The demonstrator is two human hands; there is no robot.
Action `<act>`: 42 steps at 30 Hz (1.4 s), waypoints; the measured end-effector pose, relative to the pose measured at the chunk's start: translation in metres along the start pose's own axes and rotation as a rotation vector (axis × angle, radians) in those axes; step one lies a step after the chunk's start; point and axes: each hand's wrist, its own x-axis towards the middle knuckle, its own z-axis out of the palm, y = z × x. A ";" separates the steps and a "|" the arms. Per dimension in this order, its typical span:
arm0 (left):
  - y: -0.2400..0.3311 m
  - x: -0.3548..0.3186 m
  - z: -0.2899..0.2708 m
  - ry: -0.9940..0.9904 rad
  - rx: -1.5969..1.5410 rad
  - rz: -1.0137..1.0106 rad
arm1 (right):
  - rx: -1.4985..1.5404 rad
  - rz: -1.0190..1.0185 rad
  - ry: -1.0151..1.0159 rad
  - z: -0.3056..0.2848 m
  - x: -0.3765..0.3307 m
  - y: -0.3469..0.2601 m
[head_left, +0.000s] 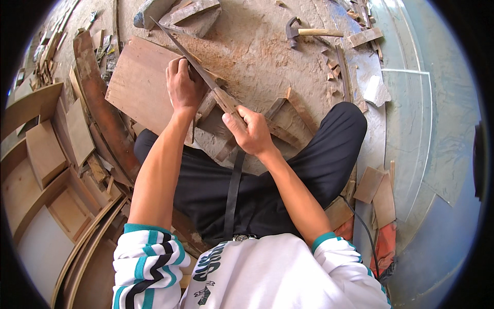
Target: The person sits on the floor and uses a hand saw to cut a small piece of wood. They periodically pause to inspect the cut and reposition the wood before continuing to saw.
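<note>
My right hand [249, 131] is wrapped round the wooden handle of a long, tapering blade [193, 62]. The blade slants up and left past my other hand; whether it has teeth cannot be made out. My left hand [182, 85] curls its fingers at the right edge of a flat brown wooden board [139, 77], pressing on it close beside the blade. The board lies tilted in front of my left knee, and its right edge is partly covered by my hand and the blade. Below the blade, wooden pieces [278, 129] lie between my legs.
A claw hammer [319, 32] with a wooden handle lies at the far right. A concrete-like block [193, 18] is at the top. Wooden panels and frames [46, 154] are heaped on the left. Glass sheets [404, 118] lie on the right, beside scrap wood [365, 37] and a white chunk [377, 91].
</note>
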 end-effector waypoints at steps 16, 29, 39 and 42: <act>0.002 0.000 0.005 0.002 0.011 0.028 | -0.118 0.038 0.117 0.012 0.014 -0.008; 0.004 0.003 0.002 -0.002 0.017 -0.011 | -0.139 0.060 0.085 0.000 0.017 -0.018; 0.001 0.006 0.008 0.077 0.004 0.074 | 0.014 0.194 0.112 -0.029 -0.036 0.005; 0.003 0.005 0.004 0.066 0.018 0.036 | 0.199 0.185 0.081 -0.037 -0.040 0.013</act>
